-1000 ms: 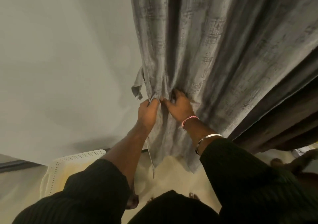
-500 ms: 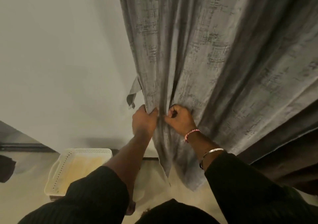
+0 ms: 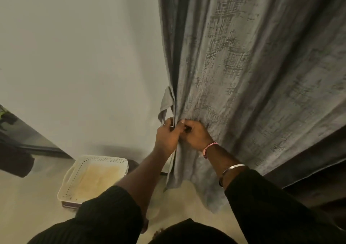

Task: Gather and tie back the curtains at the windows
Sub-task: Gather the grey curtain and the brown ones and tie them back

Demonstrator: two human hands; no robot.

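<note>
**Two hands bunch up the grey curtain**

A big grey curtain (image 3: 243, 65) hangs down the right side of the scene, next to a plain white wall (image 3: 74, 56). It has a scratchy dark pattern & lots of folds.

Both hands meet at the curtain's left edge, low down. The left hand (image 3: 167, 138) has its fingers curled round the edge of the cloth & grips it. The right hand (image 3: 195, 136) is right beside it, touching it, w/ fingers curled & pinching a fold of the same curtain. Below the hands the cloth hangs bunched, down to the floor (image 3: 28, 206).

A small grey cloth strip (image 3: 165, 103) sticks out from the curtain edge, just above the left hand. Can't tell if the hand touches it.

The right wrist has a pink band (image 3: 209, 148) & a shiny metal bangle (image 3: 233, 168). Both arms wear black sleeves.

On the floor, to the left of the arms & near the wall, sits a white tray (image 3: 74, 178) w/ little holes round its rim.
</note>
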